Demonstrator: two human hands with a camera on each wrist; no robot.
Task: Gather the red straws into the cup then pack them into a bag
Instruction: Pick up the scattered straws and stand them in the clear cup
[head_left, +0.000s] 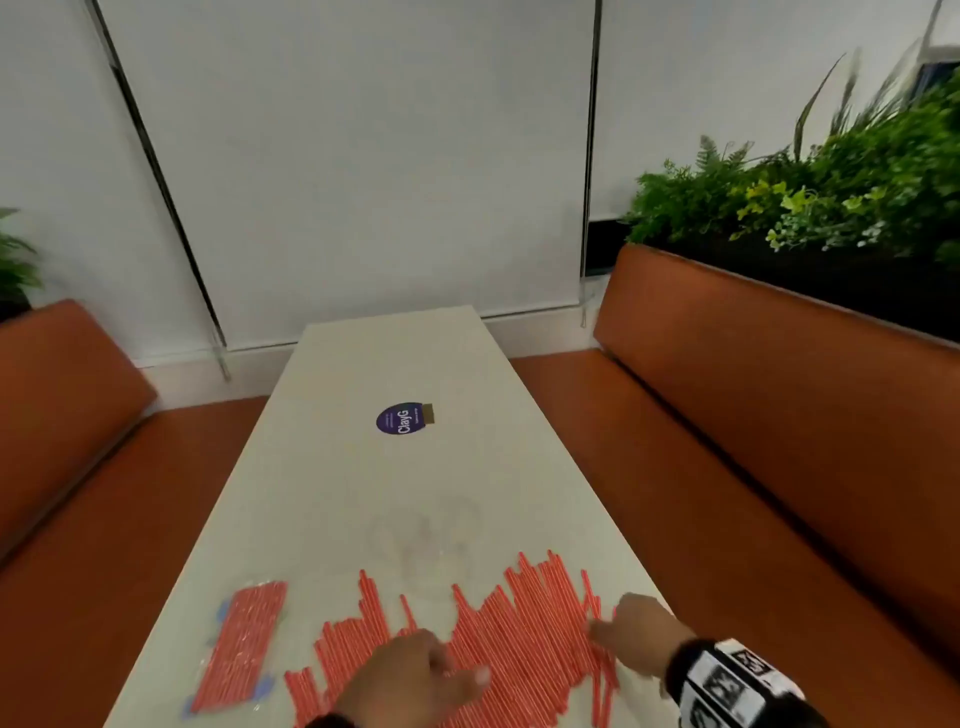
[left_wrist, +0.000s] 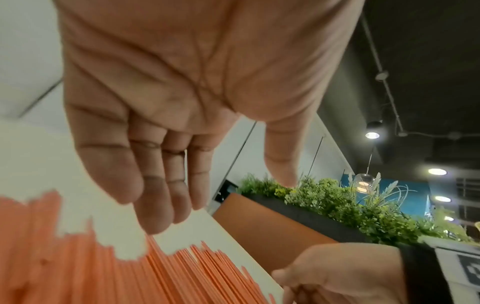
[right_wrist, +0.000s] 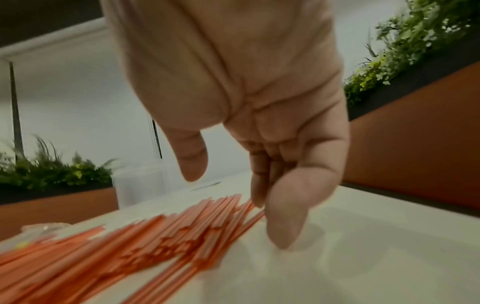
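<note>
Many loose red straws (head_left: 519, 629) lie side by side across the near end of the white table (head_left: 395, 364). My left hand (head_left: 441, 670) lies palm down on the middle of them, fingers straight (left_wrist: 155, 209) over the straws (left_wrist: 103, 267). My right hand (head_left: 618, 629) is at the pile's right edge. Its fingers (right_wrist: 283, 224) point down, touching the table beside the outermost straws (right_wrist: 130, 242). Neither hand holds a straw. A clear cup (right_wrist: 140, 185) stands beyond the pile and shows only faintly in the head view (head_left: 426, 535). A clear bag (head_left: 241, 644) packed with red straws lies to the left.
A round purple sticker (head_left: 402, 418) sits mid-table. Orange benches run along both sides (head_left: 779, 415), (head_left: 57, 395), with planters of greenery (head_left: 831, 197) behind them. A white wall closes the far end.
</note>
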